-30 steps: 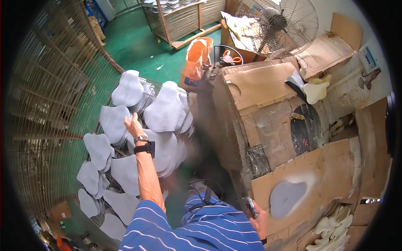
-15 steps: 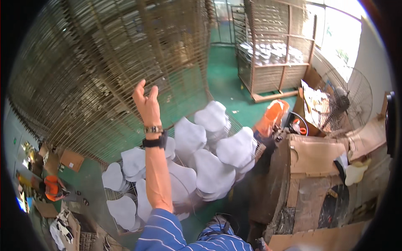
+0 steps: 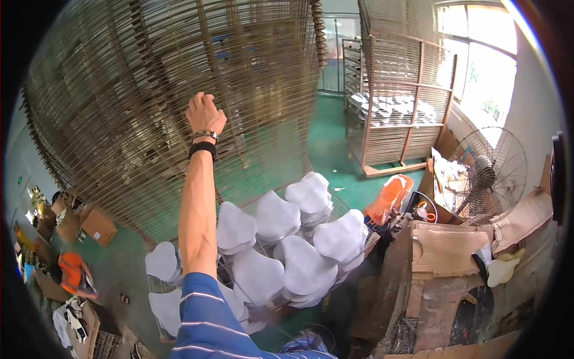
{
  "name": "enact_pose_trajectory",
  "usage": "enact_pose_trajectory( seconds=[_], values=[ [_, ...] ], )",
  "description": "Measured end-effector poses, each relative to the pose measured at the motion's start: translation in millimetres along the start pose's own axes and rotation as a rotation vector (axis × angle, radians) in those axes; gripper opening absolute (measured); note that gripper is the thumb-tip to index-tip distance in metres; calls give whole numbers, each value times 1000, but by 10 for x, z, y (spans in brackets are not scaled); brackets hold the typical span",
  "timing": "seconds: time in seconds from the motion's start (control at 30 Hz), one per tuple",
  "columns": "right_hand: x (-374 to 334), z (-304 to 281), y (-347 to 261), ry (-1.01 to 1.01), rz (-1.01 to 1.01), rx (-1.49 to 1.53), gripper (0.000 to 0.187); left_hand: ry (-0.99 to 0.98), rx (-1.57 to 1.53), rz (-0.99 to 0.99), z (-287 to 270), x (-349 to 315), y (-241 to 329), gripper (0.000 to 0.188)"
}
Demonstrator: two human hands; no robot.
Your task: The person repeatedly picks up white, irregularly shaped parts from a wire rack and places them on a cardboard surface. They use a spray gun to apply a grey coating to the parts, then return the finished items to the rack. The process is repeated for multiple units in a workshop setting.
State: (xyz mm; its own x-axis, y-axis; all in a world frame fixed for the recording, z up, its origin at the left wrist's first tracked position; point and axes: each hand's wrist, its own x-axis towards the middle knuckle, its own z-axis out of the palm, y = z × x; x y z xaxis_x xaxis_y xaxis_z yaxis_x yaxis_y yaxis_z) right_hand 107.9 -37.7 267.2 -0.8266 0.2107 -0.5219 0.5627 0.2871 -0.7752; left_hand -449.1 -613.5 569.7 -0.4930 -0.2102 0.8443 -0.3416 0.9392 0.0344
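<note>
My left hand [image 3: 204, 114] reaches up to the large wire rack [image 3: 257, 116], back of the hand toward me, with its fingers curled over the thin wires of a tilted shelf. A dark band and a metal bracelet circle the wrist. Below the arm, a wire shelf [image 3: 260, 246] carries several stacks of flat, light grey pieces [image 3: 311, 263] with rounded, wavy outlines. The forearm covers part of the stacks on the left. My right hand is not in view.
A second rack [image 3: 412, 140] with similar pale pieces stands at the far right, by the window. Nearer are a caged fan [image 3: 485, 173], an orange bag [image 3: 390, 198] and a cardboard-covered bench [image 3: 448, 254]. Cardboard boxes [image 3: 98, 226] and an orange item [image 3: 75, 272] lie at left.
My left hand has gone from raised, parted fingers to fingers curled on the rack's wires. The view has shifted, so the stacks sit lower in the picture.
</note>
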Motion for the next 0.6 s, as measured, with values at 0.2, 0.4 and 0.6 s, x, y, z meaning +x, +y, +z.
enact_pose_trajectory(
  seconds=[0.2, 0.4, 0.6],
  values=[
    [-102, 70, 61, 19, -42, -100, 46, 124, 108, 24, 47, 15, 34, 34],
    [-178, 121, 85, 49, -65, -154, 47, 21, 153, 27, -89, 65, 10, 37],
    [-236, 167, 111, 47, -116, -156, 43, -58, 155, 75, -402, 119, -56, 42]
  ],
)
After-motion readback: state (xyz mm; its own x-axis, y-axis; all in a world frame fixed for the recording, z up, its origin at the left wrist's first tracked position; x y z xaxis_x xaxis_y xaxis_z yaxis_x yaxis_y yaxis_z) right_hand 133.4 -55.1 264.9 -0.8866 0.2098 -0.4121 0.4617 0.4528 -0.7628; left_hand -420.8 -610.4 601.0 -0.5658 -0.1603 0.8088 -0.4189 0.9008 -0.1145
